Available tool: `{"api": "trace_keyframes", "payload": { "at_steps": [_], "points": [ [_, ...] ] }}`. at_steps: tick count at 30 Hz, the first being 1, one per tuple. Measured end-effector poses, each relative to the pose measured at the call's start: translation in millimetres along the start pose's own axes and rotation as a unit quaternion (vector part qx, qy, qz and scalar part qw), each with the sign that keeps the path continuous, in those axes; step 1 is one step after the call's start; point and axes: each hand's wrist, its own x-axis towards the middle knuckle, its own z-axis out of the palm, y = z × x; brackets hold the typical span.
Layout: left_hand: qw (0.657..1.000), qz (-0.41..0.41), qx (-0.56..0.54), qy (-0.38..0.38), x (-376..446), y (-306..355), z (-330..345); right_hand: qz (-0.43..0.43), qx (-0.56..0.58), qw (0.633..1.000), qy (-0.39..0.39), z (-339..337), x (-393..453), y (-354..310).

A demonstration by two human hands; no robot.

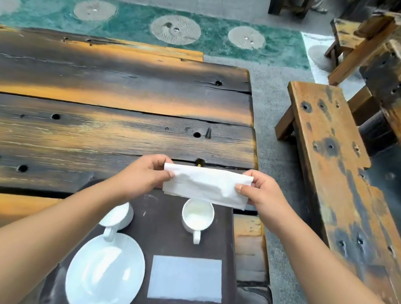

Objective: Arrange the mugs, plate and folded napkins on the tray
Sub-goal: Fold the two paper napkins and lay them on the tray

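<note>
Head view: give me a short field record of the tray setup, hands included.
tray: dark brown, on the wooden table
plate: white, near-left part of tray
folded napkin: flat on tray, right of plate
left mug: white, partly hidden by the left forearm, handle toward the plate
right mug: white, upright, handle toward camera
held napkin: white, held in the air over the tray's far edge
left hand: fingers pinch its left end
right hand: fingers pinch its right end
</note>
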Motion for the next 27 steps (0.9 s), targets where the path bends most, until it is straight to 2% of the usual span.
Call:
{"api": "trace_keyframes", "payload": {
  "at_steps": [11, 14, 21, 27],
  "points": [
    [0.988, -0.098, -0.11, 0.035, -80, -63, 38, 0.049, 0.044, 0.996, 0.066, 35, -86, 47],
    [0.987, -0.127, -0.093, 0.029, -94, -91, 51, 0.083, 0.057, 0.992, 0.077, 44, -100, 69],
    [0.979, -0.187, -0.068, 0.046, -108, -146, 75, 0.174, -0.003, 0.979, 0.102, 56, -118, 134],
    [0.969, -0.234, -0.027, 0.07, -102, -179, 85, 0.218, -0.026, 0.971, 0.094, 62, -117, 175]
  ]
}}
